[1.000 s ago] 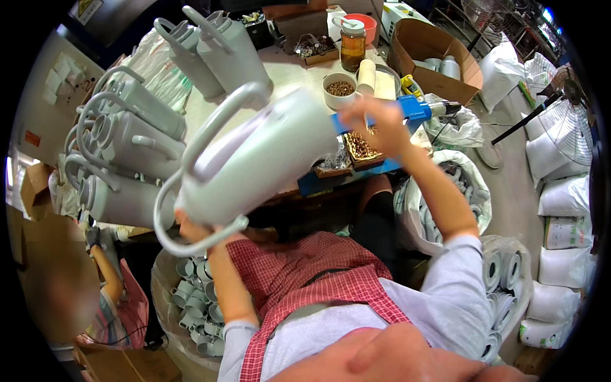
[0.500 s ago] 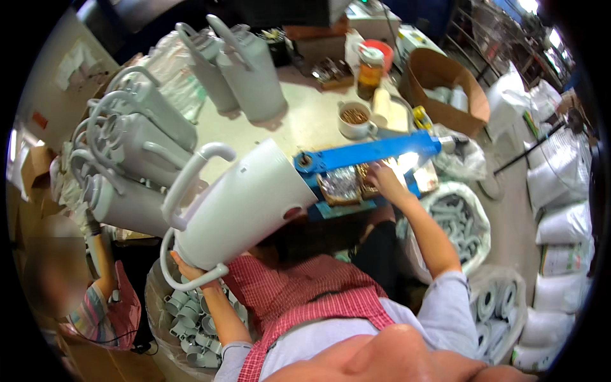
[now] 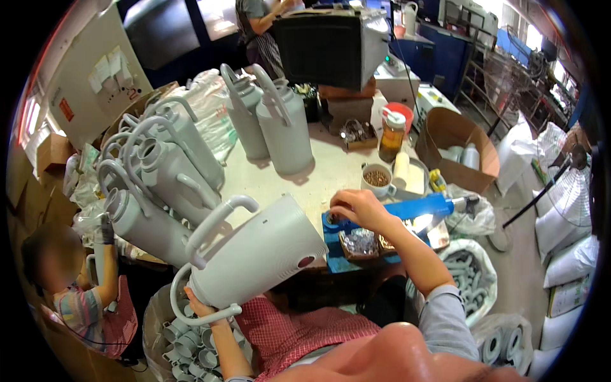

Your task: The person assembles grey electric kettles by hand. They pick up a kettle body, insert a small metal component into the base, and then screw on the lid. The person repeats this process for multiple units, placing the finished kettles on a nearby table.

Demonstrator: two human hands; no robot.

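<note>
My left hand (image 3: pixel 202 307) is wrapped round the lower end of a pale grey plastic jug body (image 3: pixel 258 258) with a curved handle, a hoop handle and a small red spot. The jug lies tilted, its wide end towards the table edge. My right hand (image 3: pixel 361 207) is pinched over the left end of a blue metal bar (image 3: pixel 417 207); its fingertips hide whatever they may hold. Below the bar stands a small box (image 3: pixel 360 243) of shiny silvery pieces, with a box of brass-coloured pieces (image 3: pixel 386 242) beside it.
More grey jugs (image 3: pixel 285 137) stand on the table (image 3: pixel 238 169) at left and back. A mug (image 3: pixel 377 179) of small brass parts and an amber jar (image 3: pixel 391 139) are behind the bar. Bags of handles (image 3: pixel 468 280) and cups (image 3: pixel 191 340) flank me. A co-worker (image 3: pixel 95 299) sits left.
My right hand has moved left from the box of brass-coloured pieces to the left end of the blue bar. My left hand still holds the jug. The view has tilted up.
</note>
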